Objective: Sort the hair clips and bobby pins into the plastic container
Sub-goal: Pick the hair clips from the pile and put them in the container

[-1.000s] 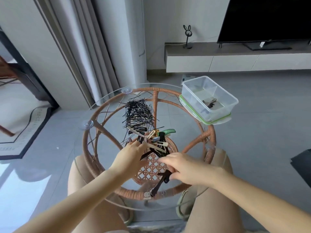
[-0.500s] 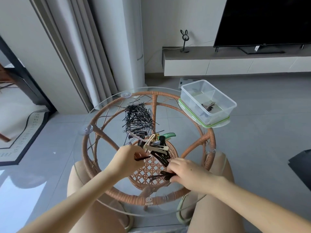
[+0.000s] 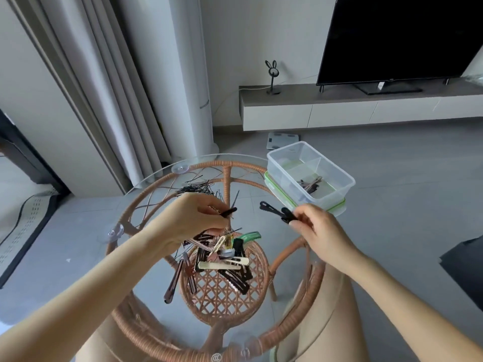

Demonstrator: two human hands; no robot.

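Observation:
A heap of hair clips (image 3: 222, 257) in black, brown, cream and green lies mid-table on the round glass top (image 3: 146, 184). A pile of black bobby pins (image 3: 194, 189) lies farther back, partly hidden by my left hand. My left hand (image 3: 193, 220) is raised above the heap and pinches a small dark clip (image 3: 228, 211). My right hand (image 3: 317, 231) holds a black hair clip (image 3: 277, 210) in the air, just short of the clear plastic container (image 3: 337, 171). The container sits on its green lid at the table's far right and holds a few dark clips (image 3: 309, 185).
The glass top rests on a rattan frame (image 3: 230, 293) with suction cups. My knees (image 3: 326, 322) are under the near edge. Beyond are grey floor, a bathroom scale (image 3: 282, 139), curtains, a low TV cabinet (image 3: 366, 108) with a television, and a dark object (image 3: 467, 267) at right.
Both hands rose from the clip heap. My right hand carried a black clip up and right toward the container; my left lifted a small dark clip. The camera tilted up.

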